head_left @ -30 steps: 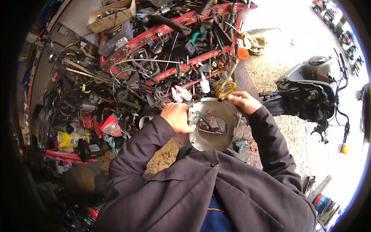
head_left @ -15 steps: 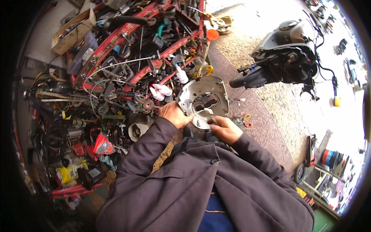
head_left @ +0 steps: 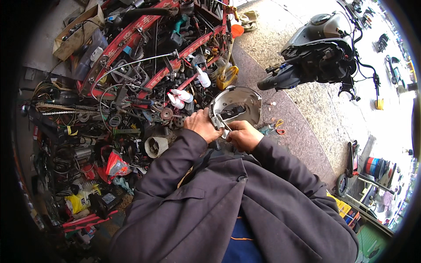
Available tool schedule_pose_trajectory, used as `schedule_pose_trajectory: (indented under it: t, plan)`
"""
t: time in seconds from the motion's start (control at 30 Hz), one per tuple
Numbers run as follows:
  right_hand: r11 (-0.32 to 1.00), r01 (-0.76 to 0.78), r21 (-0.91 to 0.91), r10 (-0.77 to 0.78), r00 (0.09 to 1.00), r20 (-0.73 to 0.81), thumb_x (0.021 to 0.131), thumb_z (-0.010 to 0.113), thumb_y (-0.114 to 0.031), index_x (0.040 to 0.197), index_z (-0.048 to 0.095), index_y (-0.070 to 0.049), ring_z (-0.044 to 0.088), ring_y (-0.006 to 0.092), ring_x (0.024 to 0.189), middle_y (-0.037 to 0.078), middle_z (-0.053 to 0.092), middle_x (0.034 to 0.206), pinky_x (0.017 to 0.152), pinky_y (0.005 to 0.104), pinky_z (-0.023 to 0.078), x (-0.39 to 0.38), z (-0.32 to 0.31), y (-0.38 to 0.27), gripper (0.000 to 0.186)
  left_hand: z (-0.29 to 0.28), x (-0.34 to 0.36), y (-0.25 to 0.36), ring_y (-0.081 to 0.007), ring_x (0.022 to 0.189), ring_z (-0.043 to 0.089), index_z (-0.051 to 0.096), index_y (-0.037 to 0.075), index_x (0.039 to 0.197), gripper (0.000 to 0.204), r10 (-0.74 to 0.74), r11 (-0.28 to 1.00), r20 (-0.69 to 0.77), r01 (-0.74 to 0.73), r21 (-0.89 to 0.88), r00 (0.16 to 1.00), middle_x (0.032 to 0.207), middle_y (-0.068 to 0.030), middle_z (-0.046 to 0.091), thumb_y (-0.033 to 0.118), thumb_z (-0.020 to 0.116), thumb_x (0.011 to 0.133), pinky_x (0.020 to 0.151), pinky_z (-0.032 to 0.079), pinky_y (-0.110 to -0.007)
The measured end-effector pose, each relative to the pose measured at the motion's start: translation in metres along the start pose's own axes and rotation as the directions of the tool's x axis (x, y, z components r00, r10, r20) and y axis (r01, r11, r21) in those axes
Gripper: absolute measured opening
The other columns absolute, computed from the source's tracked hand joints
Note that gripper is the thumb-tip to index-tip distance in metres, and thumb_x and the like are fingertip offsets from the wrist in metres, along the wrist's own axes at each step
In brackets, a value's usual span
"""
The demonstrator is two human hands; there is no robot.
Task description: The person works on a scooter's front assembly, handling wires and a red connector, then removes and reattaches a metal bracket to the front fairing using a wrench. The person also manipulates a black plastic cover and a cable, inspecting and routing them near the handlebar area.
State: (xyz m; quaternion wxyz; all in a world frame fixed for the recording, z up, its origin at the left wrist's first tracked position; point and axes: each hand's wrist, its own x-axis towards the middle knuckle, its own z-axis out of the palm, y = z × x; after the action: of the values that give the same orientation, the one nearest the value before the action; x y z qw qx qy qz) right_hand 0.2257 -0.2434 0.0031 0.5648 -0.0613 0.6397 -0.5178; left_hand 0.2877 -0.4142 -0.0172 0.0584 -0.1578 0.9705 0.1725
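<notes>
A pale grey hollow housing (head_left: 247,109), with a large opening, dark parts seen through it and a light bracket at its near left edge, is held tilted in front of my body. My left hand (head_left: 201,126) is closed on its left rim. My right hand (head_left: 243,136) is pinched at the near edge, by the bracket, on a thin object that I cannot make out. White spray bottles (head_left: 202,77) and a yellow jug (head_left: 228,79) stand just beyond the housing. Scissors (head_left: 278,127) lie to its right.
A red metal rack (head_left: 158,79) crammed with tools and parts fills the back left, with loose parts piled below it. A partly stripped scooter (head_left: 315,57) stands at the back right. A trolley with wheels (head_left: 342,184) and cable reels (head_left: 377,168) are at the right.
My right hand has moved from the housing's far right rim down to its near edge, beside my left hand. The housing has turned and tilted. The view has shifted.
</notes>
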Motion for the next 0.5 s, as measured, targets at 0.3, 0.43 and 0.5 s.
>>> schedule_pose_trajectory:
  t: [0.3, 0.43, 0.5]
  plan:
    - [1.0, -0.013, 0.014, 0.013, 1.0, 0.022, 0.082, 0.056, -0.005, 0.11, 0.058, 0.001, 0.049, 0.0103, 0.049, 0.003, 0.056, 0.067, 0.043, 0.0257, 0.037, 0.008, 0.011, -0.015, 0.029, 0.016, -0.001, -0.01, -0.0351, 0.091, 0.059, 0.053, 0.007, 0.098, 0.061, 0.076, 0.992, -0.094, -0.065, 0.109, 0.993, 0.091, -0.0144, 0.059, 0.05, 0.071, 0.06, 0.078, 0.045, -0.048]
    - [0.998, 0.065, 0.021, -0.063, 0.995, -0.08, 0.086, 0.053, -0.008, 0.11, 0.059, 0.003, 0.05, 0.0145, 0.046, 0.007, 0.057, 0.064, 0.041, 0.0314, 0.038, 0.01, 0.017, 0.003, 0.027, 0.016, 0.002, -0.013, -0.0352, 0.091, 0.06, 0.054, 0.007, 0.102, 0.061, 0.029, 0.995, -0.065, -0.023, 0.096, 0.997, 0.092, -0.0149, 0.06, 0.049, 0.071, 0.06, 0.078, 0.047, -0.047]
    - [0.995, 0.09, -0.043, -0.095, 0.985, -0.146, 0.084, 0.054, -0.006, 0.114, 0.058, 0.003, 0.052, 0.014, 0.048, 0.007, 0.057, 0.064, 0.041, 0.0315, 0.038, 0.016, 0.019, 0.015, 0.032, 0.016, 0.001, -0.015, -0.0351, 0.093, 0.061, 0.054, 0.007, 0.102, 0.061, 0.013, 0.998, 0.017, -0.014, 0.064, 1.0, 0.093, -0.0158, 0.061, 0.048, 0.071, 0.061, 0.079, 0.047, -0.047]
